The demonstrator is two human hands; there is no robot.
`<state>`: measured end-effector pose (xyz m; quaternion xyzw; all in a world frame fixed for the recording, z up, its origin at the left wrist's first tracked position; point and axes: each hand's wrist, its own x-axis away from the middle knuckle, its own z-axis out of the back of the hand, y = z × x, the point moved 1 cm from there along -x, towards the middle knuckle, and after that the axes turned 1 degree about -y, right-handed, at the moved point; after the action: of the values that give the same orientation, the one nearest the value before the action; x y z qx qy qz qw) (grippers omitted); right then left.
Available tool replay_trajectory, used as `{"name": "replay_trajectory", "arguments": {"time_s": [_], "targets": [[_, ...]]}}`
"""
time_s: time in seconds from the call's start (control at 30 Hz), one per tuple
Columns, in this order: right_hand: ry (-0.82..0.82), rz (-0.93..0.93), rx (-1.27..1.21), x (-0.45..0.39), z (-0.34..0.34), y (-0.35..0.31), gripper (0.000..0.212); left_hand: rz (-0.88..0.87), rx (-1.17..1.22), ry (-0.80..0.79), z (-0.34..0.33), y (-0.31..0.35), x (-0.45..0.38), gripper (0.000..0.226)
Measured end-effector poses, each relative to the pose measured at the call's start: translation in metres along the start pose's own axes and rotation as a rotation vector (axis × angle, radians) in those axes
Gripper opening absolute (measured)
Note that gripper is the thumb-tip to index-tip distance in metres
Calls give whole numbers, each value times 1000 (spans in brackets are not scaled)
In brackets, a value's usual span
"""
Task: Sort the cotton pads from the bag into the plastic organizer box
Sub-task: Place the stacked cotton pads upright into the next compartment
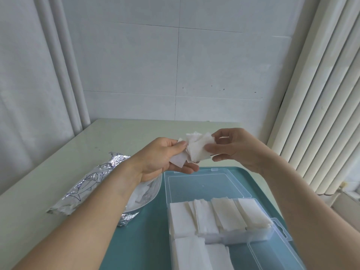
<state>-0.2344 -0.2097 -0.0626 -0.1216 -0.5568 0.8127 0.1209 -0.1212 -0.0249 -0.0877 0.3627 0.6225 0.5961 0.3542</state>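
The place looked like a plain room in a home or small workroom, though which of the two could not be told; a wall of large pale tiles [194, 61] stood behind a light table [64, 152] pushed into the corner; white pipes [66, 71] ran up the left side; a tall ribbed white radiator [319, 106] filled the right edge, lit as if by daylight; a teal tray [148, 236] lay on the table, a clear plastic organizer box [224, 221] resting on it; a crinkled foil bag [87, 184] lay beside the tray.
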Motion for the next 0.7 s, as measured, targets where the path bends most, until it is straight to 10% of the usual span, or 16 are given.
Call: {"name": "replay_trajectory", "arguments": {"time_s": [0.27, 0.53, 0.7], "targets": [[-39, 32, -170, 6, 10, -8, 12, 10, -73, 242, 12, -8, -5, 34], [-108, 80, 177, 6, -16, -8, 19, 194, 299, -272, -21, -8, -4, 68], [99, 281, 558, 1, -23, -7, 38, 153, 449, -201, -27, -11, -3, 33]]}}
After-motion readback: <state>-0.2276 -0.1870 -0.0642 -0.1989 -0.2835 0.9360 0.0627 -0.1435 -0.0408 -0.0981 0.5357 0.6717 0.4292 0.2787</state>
